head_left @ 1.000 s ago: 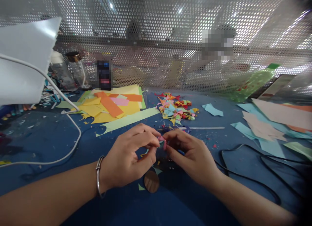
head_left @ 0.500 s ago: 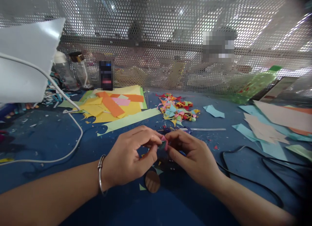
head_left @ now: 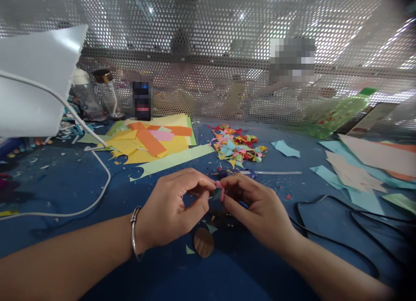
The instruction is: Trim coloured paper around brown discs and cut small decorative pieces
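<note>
Between my two hands is a small folded piece of pink paper point(head_left: 222, 193), with a dark greenish patch showing beside it. My left hand point(head_left: 177, 201), a silver bangle at its wrist, pinches the left side between thumb and fingertips. My right hand point(head_left: 256, 205) grips the right side the same way; its fingers partly cover the paper. Below them a round wooden disc point(head_left: 203, 242) lies near a small green paper scrap point(head_left: 190, 249). Just behind my fingertips lies a dark blue tool, partly hidden, with a clear stick point(head_left: 279, 173) pointing right from it.
Colourful folded paper bits point(head_left: 238, 147) form a heap behind my hands. Yellow and orange sheets point(head_left: 146, 140) lie left, blue and pink sheets point(head_left: 357, 171) right. A white cable point(head_left: 105, 179) and black cable point(head_left: 338, 231) cross the table. A perforated metal screen point(head_left: 211, 41) stands behind.
Both hands stay in nearly the same place with the pink paper. Their fingers have shifted only slightly around it.
</note>
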The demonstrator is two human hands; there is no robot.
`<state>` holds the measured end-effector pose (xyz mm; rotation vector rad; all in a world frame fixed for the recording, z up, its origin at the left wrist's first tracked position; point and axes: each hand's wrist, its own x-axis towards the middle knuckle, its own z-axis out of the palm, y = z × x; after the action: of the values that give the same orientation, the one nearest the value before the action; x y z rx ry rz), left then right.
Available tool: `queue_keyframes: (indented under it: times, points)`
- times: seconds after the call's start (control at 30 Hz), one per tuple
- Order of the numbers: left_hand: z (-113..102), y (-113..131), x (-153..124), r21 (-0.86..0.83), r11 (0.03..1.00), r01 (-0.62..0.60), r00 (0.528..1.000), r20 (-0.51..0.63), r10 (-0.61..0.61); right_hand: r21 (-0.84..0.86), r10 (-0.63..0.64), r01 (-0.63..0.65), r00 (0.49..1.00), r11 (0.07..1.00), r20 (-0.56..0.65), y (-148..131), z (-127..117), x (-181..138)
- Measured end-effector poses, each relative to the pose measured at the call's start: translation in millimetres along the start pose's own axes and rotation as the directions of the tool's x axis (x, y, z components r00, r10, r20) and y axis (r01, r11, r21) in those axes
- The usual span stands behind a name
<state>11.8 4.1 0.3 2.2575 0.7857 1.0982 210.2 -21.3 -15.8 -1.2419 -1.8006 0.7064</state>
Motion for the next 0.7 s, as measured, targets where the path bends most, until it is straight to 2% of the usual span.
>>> queue_keyframes:
  times: [0.33,0.57,0.63,0.7]
  points:
    - [3.3,-2.9,3.0,-0.191,0.949,0.252,0.967,0.091,-0.238,-0.003,0.02,-0.02,1.0,1.0,0.019,-2.3,1.7,-0.2]
    - [6.3,-8.3,5.6,-0.427,0.81,0.402,0.916,0.185,-0.357,-0.016,0.015,-0.015,1.0,1.0,0.018,-5.4,1.2,0.8]
    - [6.1,-9.4,5.8,-0.435,0.797,0.42,0.908,0.203,-0.367,-0.026,0.007,-0.007,1.0,1.0,0.011,-5.8,1.2,1.3]
    - [5.8,-10.0,5.2,-0.399,0.826,0.399,0.917,0.185,-0.353,-0.038,-0.004,0.004,1.0,0.999,0.005,-5.6,1.2,1.6]
